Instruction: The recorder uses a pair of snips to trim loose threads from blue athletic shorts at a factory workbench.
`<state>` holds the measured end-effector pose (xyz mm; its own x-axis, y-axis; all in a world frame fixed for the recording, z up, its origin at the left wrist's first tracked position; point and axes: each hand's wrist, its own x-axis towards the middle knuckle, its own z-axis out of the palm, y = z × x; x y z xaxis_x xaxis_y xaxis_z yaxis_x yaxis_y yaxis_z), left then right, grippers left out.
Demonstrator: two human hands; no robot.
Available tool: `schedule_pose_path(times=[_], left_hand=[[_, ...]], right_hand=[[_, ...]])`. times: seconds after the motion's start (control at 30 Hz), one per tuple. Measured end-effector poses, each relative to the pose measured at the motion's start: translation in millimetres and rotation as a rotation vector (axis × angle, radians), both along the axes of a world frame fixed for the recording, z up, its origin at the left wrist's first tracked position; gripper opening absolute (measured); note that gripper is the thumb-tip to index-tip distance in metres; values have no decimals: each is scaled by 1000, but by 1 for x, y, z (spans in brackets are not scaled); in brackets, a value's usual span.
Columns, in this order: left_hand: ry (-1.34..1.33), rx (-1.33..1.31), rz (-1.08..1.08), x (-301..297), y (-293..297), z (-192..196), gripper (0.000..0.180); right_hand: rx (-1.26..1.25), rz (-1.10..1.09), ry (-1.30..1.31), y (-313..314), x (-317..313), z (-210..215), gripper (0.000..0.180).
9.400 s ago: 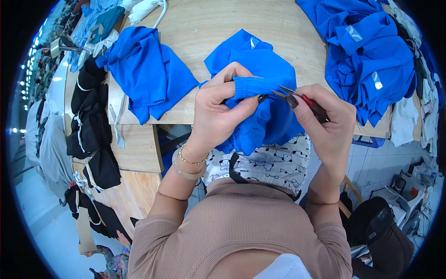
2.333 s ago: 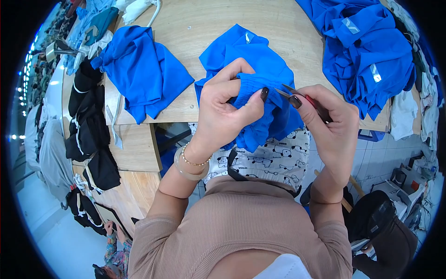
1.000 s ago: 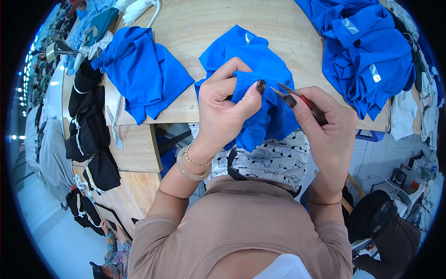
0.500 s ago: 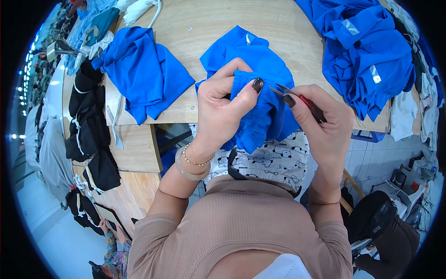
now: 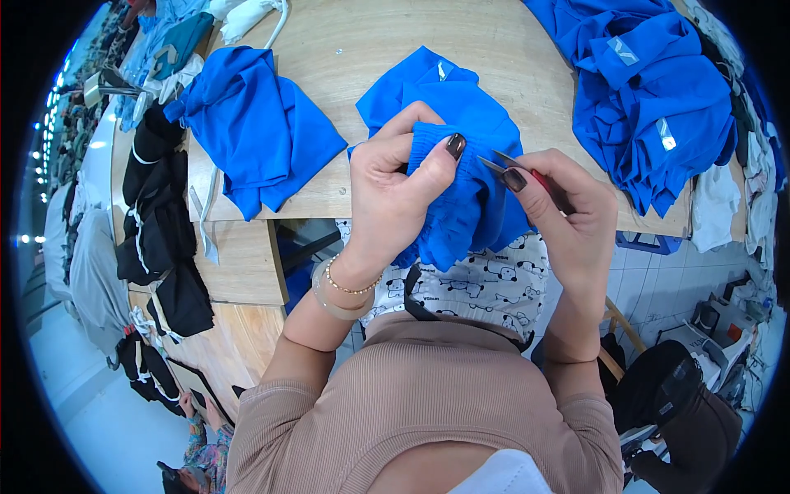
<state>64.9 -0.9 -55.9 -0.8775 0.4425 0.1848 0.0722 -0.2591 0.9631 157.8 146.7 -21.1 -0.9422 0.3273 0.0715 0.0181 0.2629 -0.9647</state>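
In the head view, my left grip (image 5: 391, 185) pinches the gathered edge (image 5: 429, 140) of the blue garment (image 5: 481, 111) at the near side of the surface (image 5: 354, 82); my right grip (image 5: 572, 206) holds snips (image 5: 553, 189), blades parted. This piece seems unfinished; whether the blue bundle (image 5: 263, 132) or blue pile (image 5: 650, 103) is done, I cannot tell

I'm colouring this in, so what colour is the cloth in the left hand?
The cloth is bright blue, showing best in the head view.

Black fabric bundles (image 5: 160, 218) at your left, white cloth (image 5: 714, 212) at your right.
The bundles are tied; beyond them you have some grey fabric (image 5: 95, 263), and lower you can see a co-worker's multicoloured patterned sleeve (image 5: 197, 435). At your upper left lies a teal garment (image 5: 184, 39).
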Motion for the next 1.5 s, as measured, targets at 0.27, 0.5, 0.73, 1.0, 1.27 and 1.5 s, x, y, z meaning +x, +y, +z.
schedule_pose_path(times=[0.27,0.5,0.73,1.0,1.27,1.5], left_hand=[[190,-167,93,3,3,8,10],[261,-171,97,3,3,5,8],[193,-166,77,3,2,8,11],[100,-87,32,3,4,4,16],[184,-196,36,4,7,-1,15],[97,-155,51,5,5,-3,20]], right_hand=[[120,-76,6,-4,3,7,8],[153,-88,3,-6,0,7,9],[167,-87,24,-5,-2,5,8],[-433,-108,-112,-14,-10,-10,46],[-539,39,20,3,-7,-17,43],[-258,-50,-16,4,1,17,7]])
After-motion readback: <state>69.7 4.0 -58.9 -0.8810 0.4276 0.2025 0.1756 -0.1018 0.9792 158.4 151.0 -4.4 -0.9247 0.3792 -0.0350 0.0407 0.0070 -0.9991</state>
